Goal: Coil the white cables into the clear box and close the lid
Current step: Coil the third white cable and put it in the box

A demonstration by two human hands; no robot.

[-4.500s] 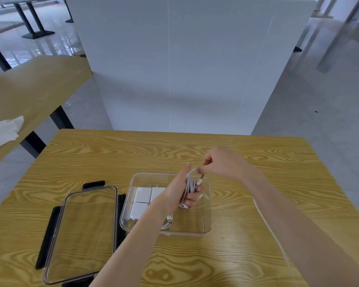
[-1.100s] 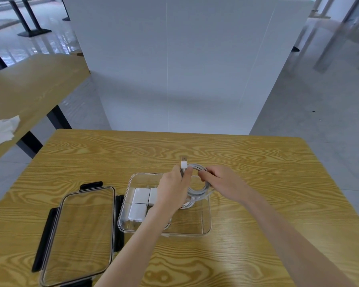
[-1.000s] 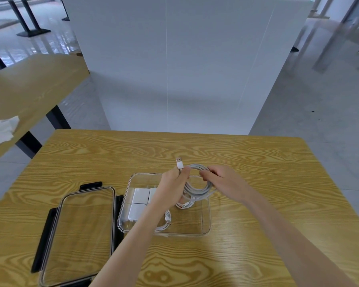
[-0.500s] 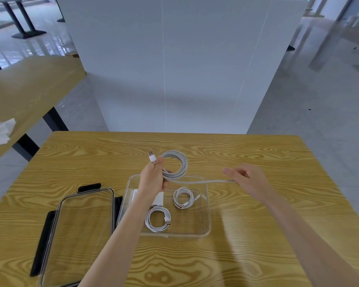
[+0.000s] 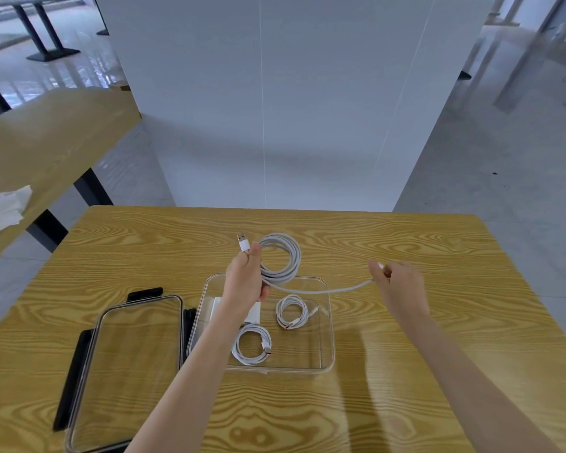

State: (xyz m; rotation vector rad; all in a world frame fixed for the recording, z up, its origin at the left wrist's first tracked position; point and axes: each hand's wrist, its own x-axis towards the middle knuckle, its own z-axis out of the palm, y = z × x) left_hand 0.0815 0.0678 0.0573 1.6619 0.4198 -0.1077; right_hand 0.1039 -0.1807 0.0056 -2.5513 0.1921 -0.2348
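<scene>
On wooden table (image 5: 406, 243), clear box (image 5: 330, 325), white partition (image 5: 291, 93)

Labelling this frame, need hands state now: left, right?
Left hand: grips the coiled white cable, USB plug sticking up past the thumb.
Right hand: pinches that cable's free end.

A wood-grain counter (image 5: 406, 243) fills the foreground, and right behind it stands a tall white partition (image 5: 275, 103). Off to the left there's a second wooden table (image 5: 46, 138) on dark legs, a crumpled white cloth (image 5: 4, 209) lying on it. Glossy grey floor (image 5: 504, 152) all around, catching daylight at upper left.
</scene>
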